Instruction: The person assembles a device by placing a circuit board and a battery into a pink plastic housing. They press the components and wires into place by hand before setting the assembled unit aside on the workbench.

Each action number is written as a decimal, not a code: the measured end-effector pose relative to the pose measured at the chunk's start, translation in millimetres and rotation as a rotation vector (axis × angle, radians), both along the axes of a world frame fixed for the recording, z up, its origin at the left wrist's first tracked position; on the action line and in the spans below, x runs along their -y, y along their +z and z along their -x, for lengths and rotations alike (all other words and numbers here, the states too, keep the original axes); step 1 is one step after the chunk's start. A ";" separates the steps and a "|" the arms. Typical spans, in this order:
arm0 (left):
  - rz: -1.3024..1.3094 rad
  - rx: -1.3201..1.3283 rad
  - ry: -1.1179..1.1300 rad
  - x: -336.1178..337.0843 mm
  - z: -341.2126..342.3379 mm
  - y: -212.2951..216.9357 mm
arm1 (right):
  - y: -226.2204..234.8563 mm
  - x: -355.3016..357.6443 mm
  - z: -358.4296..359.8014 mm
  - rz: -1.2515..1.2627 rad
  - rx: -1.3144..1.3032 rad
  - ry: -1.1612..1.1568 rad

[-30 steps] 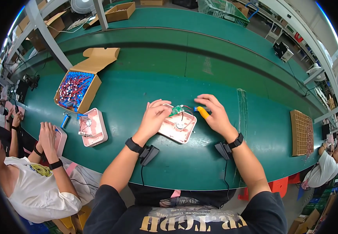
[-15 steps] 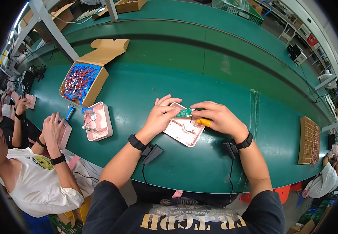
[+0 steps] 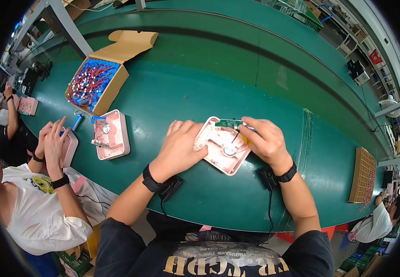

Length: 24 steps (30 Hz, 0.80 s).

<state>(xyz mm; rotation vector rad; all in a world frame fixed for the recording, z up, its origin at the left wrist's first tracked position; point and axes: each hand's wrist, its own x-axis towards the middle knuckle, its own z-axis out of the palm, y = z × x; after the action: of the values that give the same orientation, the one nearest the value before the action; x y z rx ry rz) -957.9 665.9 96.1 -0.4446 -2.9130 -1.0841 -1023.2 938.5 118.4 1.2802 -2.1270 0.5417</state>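
A shallow pink plastic housing (image 3: 230, 171) lies tilted on the bench in front of me, its hollow side up. At its far end sits a green circuit board (image 3: 227, 123); a round, silvery part (image 3: 230, 150) with thin wires rests inside. My left hand (image 3: 179, 145) is closed round the housing's left side, thumb at the near edge. Over the right end of the board, my right hand (image 3: 266, 141) has its fingers pinched together. A yellow cover is on one of its fingers. Whatever is in that pinch is mostly hidden; a bluish bit shows.
To the left stands a second pink housing (image 3: 125, 138) with parts inside, near a blue battery (image 3: 77, 121). Beyond is an open cardboard box (image 3: 112, 92) of blue batteries with red wires. A co-worker's hands (image 3: 52, 141) work at far left. A divided cardboard tray (image 3: 359, 173) stands right.
The circuit board, held by both hands above the housing before, is now at the housing's far end. My left hand has moved from the board to the housing's left side.
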 end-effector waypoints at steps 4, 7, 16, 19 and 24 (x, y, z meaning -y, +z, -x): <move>-0.021 -0.152 -0.010 -12.6 -10.0 -15.0 | -2.2 -1.7 2.2 0.067 -0.003 -0.088; -0.111 -0.154 0.015 -12.9 -8.8 -24.6 | -4.8 4.4 -3.3 0.171 0.219 -0.099; -0.244 -0.150 -0.027 -16.4 -12.0 -32.8 | 16.4 17.7 -16.1 0.052 0.900 0.030; -0.286 -0.129 -0.025 -18.0 -10.6 -31.7 | 21.8 18.0 -20.9 -0.050 0.891 0.023; -0.297 -0.143 -0.022 -18.0 -10.9 -29.8 | 22.3 21.2 -25.2 -0.159 0.763 -0.009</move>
<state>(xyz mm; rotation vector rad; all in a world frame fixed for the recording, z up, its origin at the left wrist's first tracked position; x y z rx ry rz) -947.1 683.9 66.3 -0.5200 -2.5735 -1.3950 -998.0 917.3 140.7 1.2703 -2.8352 0.9944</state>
